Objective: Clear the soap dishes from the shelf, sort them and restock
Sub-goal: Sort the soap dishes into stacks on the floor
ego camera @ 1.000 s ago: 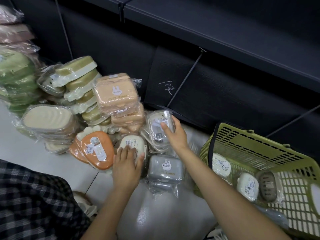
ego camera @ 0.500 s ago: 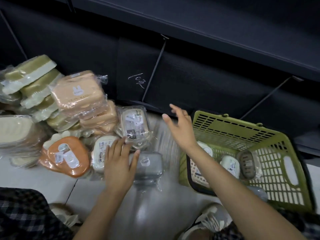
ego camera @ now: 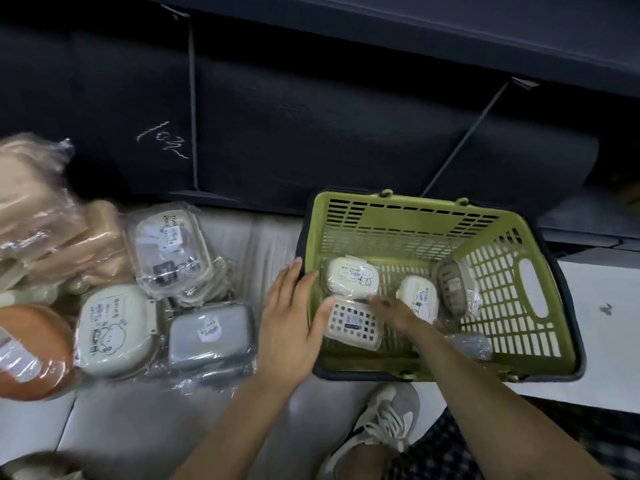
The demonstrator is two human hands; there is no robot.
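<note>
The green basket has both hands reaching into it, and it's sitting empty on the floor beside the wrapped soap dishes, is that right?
Not quite: the green basket is not empty. The head view shows several wrapped soap dishes inside it, including a cream one and a checkered one. The rest stands: the left hand and right hand reach in, and it sits on the floor beside the wrapped dishes.

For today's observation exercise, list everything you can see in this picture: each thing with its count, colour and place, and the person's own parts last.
Basket: one, green, floor at right.
Soap dishes in basket: four plain; cream cartoon one at back left, checked one in front, cream one in the middle, grey-brown one at right.
Wrapped soap dishes on floor: cream cartoon, grey, clear-lidded, orange; peach stack blurred.
Shelf unit: dark, behind.
Shoe: grey-white, bottom centre.
Left hand: on the basket's near-left rim.
Right hand: inside the basket, among the dishes.
</note>
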